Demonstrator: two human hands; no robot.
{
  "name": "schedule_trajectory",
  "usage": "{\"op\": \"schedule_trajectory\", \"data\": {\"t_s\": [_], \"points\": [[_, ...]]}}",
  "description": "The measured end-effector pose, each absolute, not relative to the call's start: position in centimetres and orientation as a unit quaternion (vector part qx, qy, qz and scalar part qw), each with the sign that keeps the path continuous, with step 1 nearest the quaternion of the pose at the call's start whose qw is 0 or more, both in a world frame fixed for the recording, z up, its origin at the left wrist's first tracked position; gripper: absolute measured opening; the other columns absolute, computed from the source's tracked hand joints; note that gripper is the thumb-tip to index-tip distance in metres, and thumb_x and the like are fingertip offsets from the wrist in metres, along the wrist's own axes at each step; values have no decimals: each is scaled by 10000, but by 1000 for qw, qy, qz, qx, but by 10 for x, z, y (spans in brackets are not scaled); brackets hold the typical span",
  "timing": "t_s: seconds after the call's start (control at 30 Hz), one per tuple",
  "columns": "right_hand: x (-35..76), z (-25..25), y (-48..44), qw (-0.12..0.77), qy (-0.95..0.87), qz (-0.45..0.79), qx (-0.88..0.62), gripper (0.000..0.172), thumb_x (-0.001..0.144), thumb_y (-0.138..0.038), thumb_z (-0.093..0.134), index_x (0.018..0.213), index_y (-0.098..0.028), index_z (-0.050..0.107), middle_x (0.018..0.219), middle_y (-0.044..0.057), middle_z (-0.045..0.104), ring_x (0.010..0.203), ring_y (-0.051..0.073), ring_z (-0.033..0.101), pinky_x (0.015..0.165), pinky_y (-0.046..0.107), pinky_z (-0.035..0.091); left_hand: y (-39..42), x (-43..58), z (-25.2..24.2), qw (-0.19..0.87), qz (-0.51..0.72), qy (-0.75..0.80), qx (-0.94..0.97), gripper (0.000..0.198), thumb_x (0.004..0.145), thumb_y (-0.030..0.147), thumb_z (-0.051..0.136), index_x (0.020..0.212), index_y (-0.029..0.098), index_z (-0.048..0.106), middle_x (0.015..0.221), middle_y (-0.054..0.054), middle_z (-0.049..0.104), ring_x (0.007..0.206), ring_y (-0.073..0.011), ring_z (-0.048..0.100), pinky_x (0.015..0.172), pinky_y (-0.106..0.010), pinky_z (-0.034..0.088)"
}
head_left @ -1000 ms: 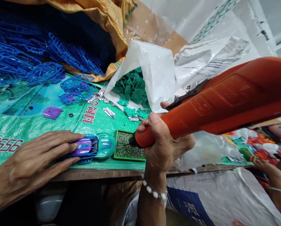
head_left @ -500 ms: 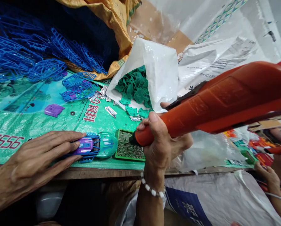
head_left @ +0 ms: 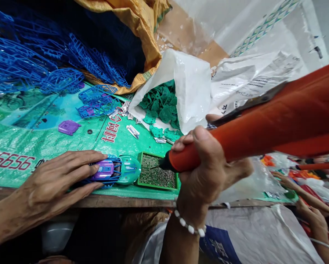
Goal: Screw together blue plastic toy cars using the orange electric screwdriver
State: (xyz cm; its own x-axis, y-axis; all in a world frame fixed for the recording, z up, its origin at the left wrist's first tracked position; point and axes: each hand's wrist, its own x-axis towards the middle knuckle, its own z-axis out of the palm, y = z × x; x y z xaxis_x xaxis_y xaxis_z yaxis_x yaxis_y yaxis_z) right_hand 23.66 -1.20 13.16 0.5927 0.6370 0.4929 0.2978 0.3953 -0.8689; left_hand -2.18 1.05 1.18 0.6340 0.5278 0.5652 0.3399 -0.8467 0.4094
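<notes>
My left hand [head_left: 62,176] lies over the rear of a toy car body [head_left: 128,169], its fingers closed around the blue frame and purple panel. The car's rounded green front points right. In my right hand [head_left: 205,161] is a red electric screwdriver [head_left: 249,126], gripped near its black nose. The thin bit reaches over a green tray [head_left: 158,187] filled with small metal screws [head_left: 159,172], just right of the car. Whether a screw sits on the bit is too small to tell.
A white bag [head_left: 193,91] spills green plastic parts [head_left: 160,102]. Blue frames [head_left: 24,58] fill an orange sack [head_left: 150,47]. A purple panel [head_left: 69,127], a black ring [head_left: 90,131] and a silver piece [head_left: 133,131] lie on the green cover. Another person's hands [head_left: 311,212] show at right.
My right hand and the screwdriver have shifted right in the picture, showing more of the tray. The whole view has slid slightly. My left hand stays on the car.
</notes>
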Motion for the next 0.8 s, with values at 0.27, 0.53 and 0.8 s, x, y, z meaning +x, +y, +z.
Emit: {"op": "schedule_trajectory", "data": {"t_s": [0.27,0.53,0.8], "points": [[196,166,-9,760,-444,147,-452,57,788,-233,720,789,-290,717,611,-37,565,458,144,530,390,313,431,11,-3,12,244,399,248,848,118,1027,283,601,1118,206,610,1194,-71,749,1109,-214,711,949,-339,573],[169,160,4,727,-483,201,-445,86,777,-276,699,704,-286,653,616,-35,551,441,143,527,395,324,469,11,3,7,292,417,245,825,239,1030,334,609,1240,220,628,1207,-52,740,1133,-204,688,989,-322,514],[161,155,12,737,-480,231,-416,107,727,-205,731,802,-269,689,574,-53,582,396,148,536,366,306,446,11,9,4,282,422,238,828,199,1027,316,607,1182,211,673,1200,-71,736,1107,-212,692,977,-343,508]]}}
